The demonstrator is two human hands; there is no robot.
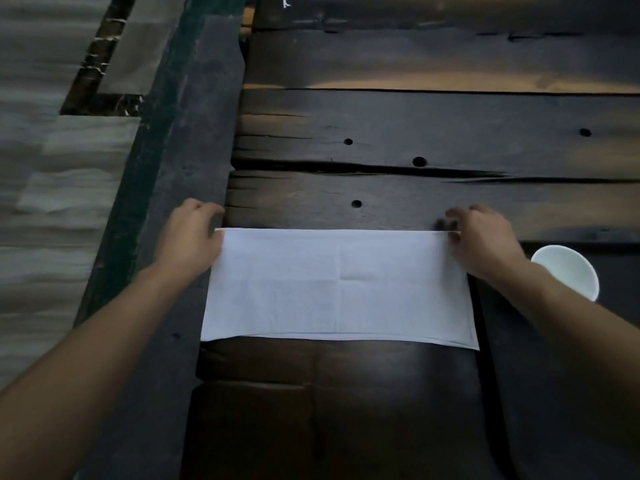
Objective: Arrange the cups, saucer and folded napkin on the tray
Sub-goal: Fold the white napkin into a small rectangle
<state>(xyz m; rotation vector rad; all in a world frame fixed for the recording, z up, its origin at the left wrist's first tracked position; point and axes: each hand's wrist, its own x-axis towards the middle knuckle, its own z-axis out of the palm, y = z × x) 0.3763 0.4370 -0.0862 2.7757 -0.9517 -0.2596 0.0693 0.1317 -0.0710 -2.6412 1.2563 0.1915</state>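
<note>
Pinching the far corners of the napkin (339, 285), the left hand (188, 233) and right hand (485, 237) curl around its edge. The napkin lies flat on the surface (381, 126), with a cup (568, 268) just right of it. Uneven pulling could skew the fold, and the right forearm could knock the cup.

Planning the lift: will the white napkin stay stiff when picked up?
Probably floppy: the white folded cloth napkin lies flat with soft creases, so it would drape. Likely light, and may slide on the glossy dark wooden table.
</note>
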